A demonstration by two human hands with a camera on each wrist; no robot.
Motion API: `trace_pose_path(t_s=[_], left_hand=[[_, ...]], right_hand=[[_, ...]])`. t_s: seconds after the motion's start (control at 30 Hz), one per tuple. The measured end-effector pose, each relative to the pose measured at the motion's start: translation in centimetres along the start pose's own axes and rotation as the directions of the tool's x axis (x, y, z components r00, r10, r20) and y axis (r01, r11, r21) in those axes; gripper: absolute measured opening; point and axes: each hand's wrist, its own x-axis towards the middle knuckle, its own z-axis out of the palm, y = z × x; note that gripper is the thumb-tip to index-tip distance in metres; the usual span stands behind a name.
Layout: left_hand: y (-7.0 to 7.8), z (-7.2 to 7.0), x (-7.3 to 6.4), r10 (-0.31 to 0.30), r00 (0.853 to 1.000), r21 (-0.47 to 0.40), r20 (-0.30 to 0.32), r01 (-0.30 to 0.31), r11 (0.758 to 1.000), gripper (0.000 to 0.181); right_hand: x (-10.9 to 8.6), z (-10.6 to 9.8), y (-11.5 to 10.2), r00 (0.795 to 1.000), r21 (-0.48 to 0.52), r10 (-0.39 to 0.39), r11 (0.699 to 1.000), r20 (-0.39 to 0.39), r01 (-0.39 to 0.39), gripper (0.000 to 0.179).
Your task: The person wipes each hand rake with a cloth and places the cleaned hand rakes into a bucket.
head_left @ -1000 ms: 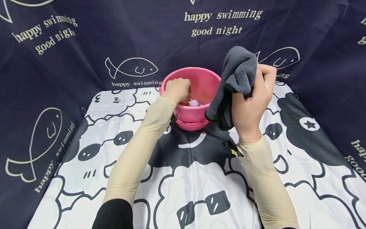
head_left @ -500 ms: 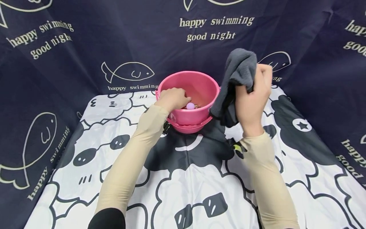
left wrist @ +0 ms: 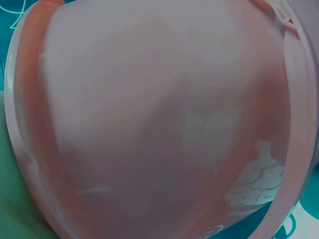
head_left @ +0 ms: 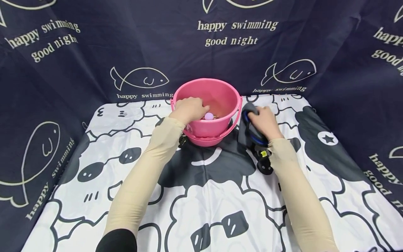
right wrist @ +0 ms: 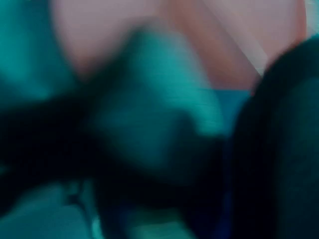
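A pink bucket (head_left: 206, 130) stands on the sheep-print cloth at the back, its handle hanging across the front. My left hand (head_left: 190, 108) grips its left rim, fingers reaching over the edge. A small lilac ball (head_left: 209, 116) shows inside, among small things too hidden to name. In the left wrist view the bucket's outer wall (left wrist: 149, 114) fills most of the picture. To the right of the bucket, my right hand (head_left: 264, 120) holds a dark grey fleecy cloth (head_left: 244, 131) low, close over the table cover. Blur hides most of the cloth (right wrist: 144, 109) in the right wrist view.
White-and-black sheep-print cloth (head_left: 214, 206) covers the table. Navy fabric (head_left: 220, 59) with fish drawings and lettering rises behind and along both sides. A black wrist camera (head_left: 265, 162) with a yellow label hangs beneath my right wrist.
My right hand has brought the grey cloth down from above the bucket's right side to beside it. My left hand has shifted from inside the bucket up to its left rim.
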Motion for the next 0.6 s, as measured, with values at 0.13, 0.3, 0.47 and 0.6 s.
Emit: trace_pose_path(t_s=[0.13,0.3,0.47,0.6], left_hand=[[0.5,0.5,0.2,0.055,0.996,-0.029,-0.069,-0.057,0.998,0.033],[0.4,0.9,-0.9,0.148,0.946,-0.054,-0.287,-0.17,0.984,0.03],[-0.5,1.7,-5.2,0.123,0.816,-0.104,-0.565,-0.218,0.97,0.033],[-0.7,3.5,-9.3,0.069,0.772,-0.137,-0.632,-0.199,0.97,0.03]], right_hand=[[-0.2,1.6,2.2,0.986,-0.168,0.052,0.985,0.162,-0.024,0.051],[-1.0,1.5,2.3,0.981,-0.225,0.109,0.972,0.159,-0.072,0.065],[-3.3,-0.2,0.4,0.995,-0.204,0.067,0.978,0.08,-0.049,0.076],[-6.4,-1.2,-1.9,1.0,-0.16,0.0,0.987,0.013,0.002,0.07]])
